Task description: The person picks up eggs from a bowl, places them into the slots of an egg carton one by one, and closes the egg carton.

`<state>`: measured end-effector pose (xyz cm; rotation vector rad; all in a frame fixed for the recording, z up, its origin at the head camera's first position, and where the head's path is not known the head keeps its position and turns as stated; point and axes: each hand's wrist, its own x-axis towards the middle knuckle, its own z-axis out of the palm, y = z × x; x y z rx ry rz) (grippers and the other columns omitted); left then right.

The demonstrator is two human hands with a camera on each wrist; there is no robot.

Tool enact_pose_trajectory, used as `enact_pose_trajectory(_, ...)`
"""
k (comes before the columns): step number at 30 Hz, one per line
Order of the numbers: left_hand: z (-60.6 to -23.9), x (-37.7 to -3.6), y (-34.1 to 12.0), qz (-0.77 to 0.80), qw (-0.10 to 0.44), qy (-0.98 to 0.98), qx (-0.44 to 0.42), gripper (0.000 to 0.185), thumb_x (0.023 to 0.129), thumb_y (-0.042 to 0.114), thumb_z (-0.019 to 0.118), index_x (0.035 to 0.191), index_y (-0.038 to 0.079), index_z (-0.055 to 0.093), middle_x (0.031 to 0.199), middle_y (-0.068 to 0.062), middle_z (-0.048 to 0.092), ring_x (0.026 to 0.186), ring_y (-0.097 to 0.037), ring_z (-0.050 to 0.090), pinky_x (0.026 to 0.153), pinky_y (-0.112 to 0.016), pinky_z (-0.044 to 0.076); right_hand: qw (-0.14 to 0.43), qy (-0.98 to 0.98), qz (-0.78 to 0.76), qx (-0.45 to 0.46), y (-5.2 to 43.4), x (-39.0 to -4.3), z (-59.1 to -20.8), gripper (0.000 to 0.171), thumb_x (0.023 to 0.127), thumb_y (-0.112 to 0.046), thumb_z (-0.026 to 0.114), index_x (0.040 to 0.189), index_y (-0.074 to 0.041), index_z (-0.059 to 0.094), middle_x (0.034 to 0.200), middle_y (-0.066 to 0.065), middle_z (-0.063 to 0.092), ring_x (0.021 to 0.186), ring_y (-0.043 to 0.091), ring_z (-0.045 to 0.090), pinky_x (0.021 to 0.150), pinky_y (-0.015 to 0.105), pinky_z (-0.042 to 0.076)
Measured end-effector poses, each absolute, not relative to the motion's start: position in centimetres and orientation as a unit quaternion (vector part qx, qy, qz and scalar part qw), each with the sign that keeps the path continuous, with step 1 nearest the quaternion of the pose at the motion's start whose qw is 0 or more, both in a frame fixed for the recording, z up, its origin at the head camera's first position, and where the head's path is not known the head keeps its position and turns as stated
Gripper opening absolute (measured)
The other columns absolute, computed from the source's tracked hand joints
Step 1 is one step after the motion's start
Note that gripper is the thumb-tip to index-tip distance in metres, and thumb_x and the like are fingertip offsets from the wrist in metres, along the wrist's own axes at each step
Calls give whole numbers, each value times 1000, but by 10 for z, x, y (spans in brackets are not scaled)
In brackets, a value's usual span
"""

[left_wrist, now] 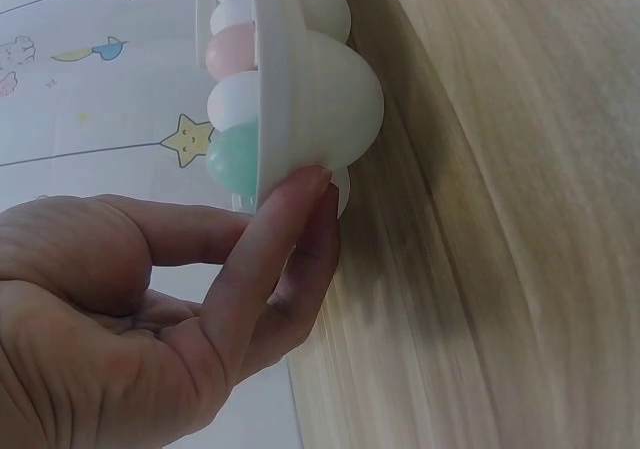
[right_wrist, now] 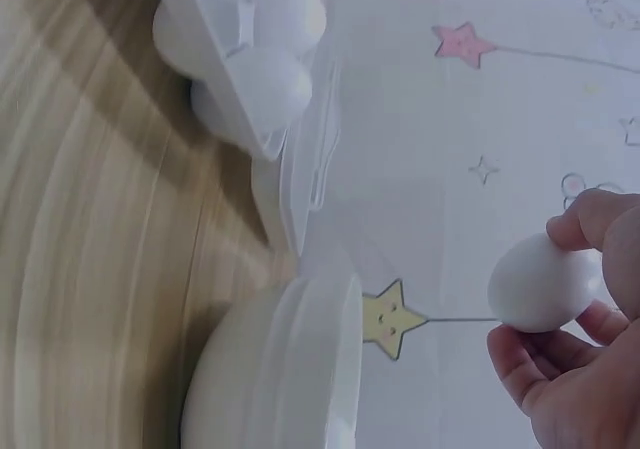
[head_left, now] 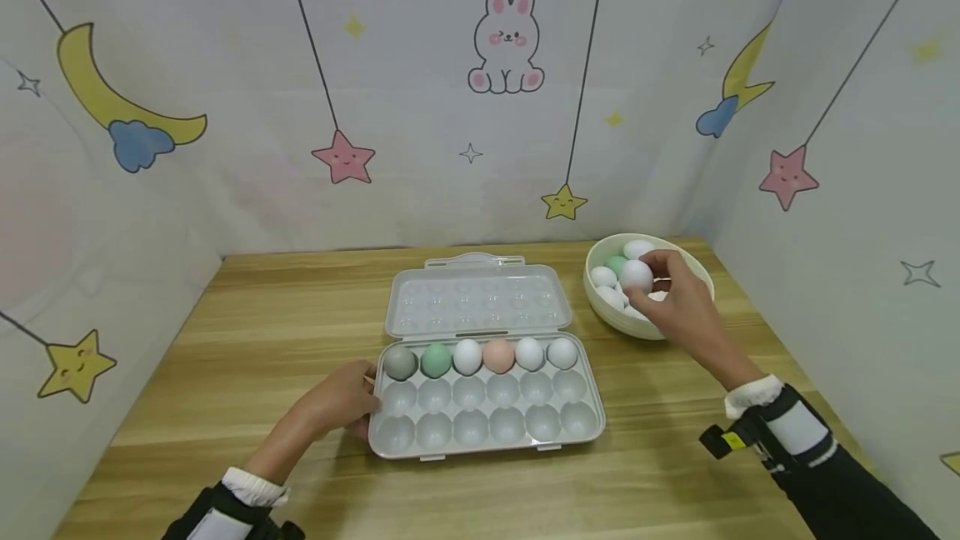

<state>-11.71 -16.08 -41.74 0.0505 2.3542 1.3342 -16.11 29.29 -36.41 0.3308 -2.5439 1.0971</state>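
A white egg point(head_left: 637, 275) is pinched between thumb and fingers by the right grip point(head_left: 682, 302), at the right of the head frame, over the cream bowl point(head_left: 606, 311). Everything seems to turn on where the unfilled cups lie from that egg: they are found to its lower left, in the middle and front rows of the egg carton point(head_left: 487, 447), whose long axis is laid across the frame. The closest unfilled cup point(head_left: 570, 386) appears to be at the right end of the middle row. The back row is filled with six eggs, and the lid point(head_left: 480, 307) is folded back on the desk point(head_left: 285, 307). The carton's left end is pinched by the left grip point(head_left: 341, 398), so the right grip is the nearer to the bowl.

In the head view the egg is seen overlapping the bowl's contents; in the right wrist view it is shown well apart from the rim, its long axis apparently running roughly across that frame. Only in the left wrist view are the cups' rounded undersides shown beside the left fingers point(left_wrist: 245, 289).
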Motion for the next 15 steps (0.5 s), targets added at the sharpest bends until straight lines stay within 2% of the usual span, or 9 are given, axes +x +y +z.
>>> enact_pose_trajectory(4, -417, -117, -161, 485, 216, 847, 24, 35, 86, -15, 56, 120, -21, 46, 94, -23, 64, 70, -29, 70, 56, -40, 65, 176, -885, 409, 135, 284, -147, -364, 47, 93, -5, 73, 131, 7, 50, 123, 23, 60, 110, 33, 59, 84, 4, 46)
enact_pose_trajectory(9, -416, -116, -160, 485, 218, 847, 25, 37, 86, -15, 55, 121, -22, 45, 94, -24, 64, 71, -29, 70, 57, -40, 65, 175, -866, 434, 175, 273, -134, -371, 48, 92, 0, 73, 136, 7, 53, 124, 22, 62, 108, 23, 59, 86, 7, 48)
enact_pose_trajectory(15, -418, -117, -161, 488, 223, 844, 20, 38, 86, -15, 55, 123, -21, 45, 95, -24, 64, 72, -28, 70, 57, -40, 65, 164, -857, 437, 219, 262, -122, -389, 45, 88, 5, 76, 130, 6, 60, 119, 17, 65, 102, 15, 61, 85, 10, 53)
